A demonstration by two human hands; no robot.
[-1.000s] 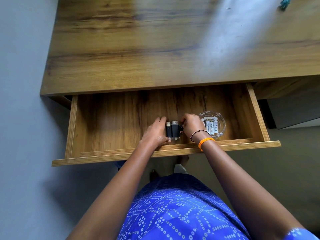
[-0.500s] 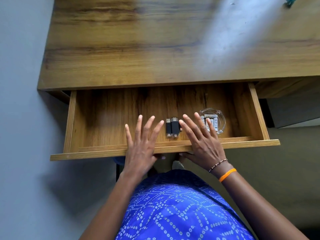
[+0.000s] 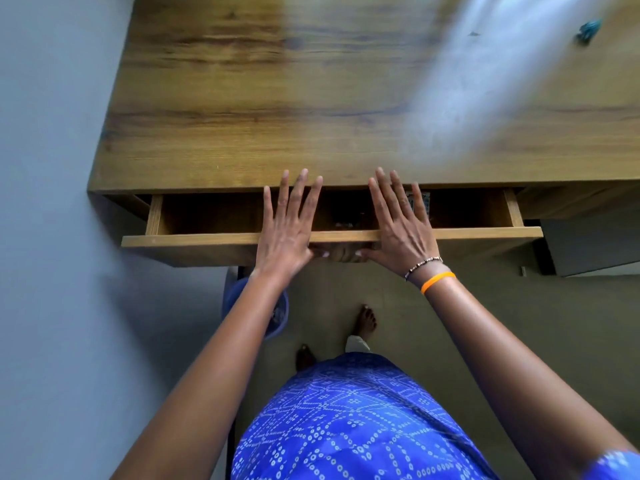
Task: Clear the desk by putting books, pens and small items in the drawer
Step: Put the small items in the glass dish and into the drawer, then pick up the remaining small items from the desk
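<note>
Since the earlier frames the drawer [image 3: 332, 236] has slid most of the way in under the counter [image 3: 277, 98], and both hands have left the small items and come to its front edge.

In the head view, the left hand [image 3: 289, 233] lies flat across the drawer's front panel, fingers [image 3: 294, 195] spread and straight, grasping nothing, with the thumb tucked under the panel's lower edge. The right hand [image 3: 401, 230] mirrors it just to the right, fingers likewise splayed and released, reaching over the narrow gap toward the counter lip; a beaded bracelet [image 3: 423, 266] and an orange band [image 3: 438, 282] circle that wrist.

Only a thin strip of the drawer's inside is open to view (most of it is dark). Between the hands a dim bit of something [image 3: 344, 223] shows, too shadowed to tell what. Past the right fingers a pale printed item [image 3: 420, 199] peeks out at the back of the gap.

A small teal object [image 3: 588, 29] sits on the counter, far right, well apart from the hands. A blue bin [image 3: 277, 313] stands on the floor under the left forearm.
</note>
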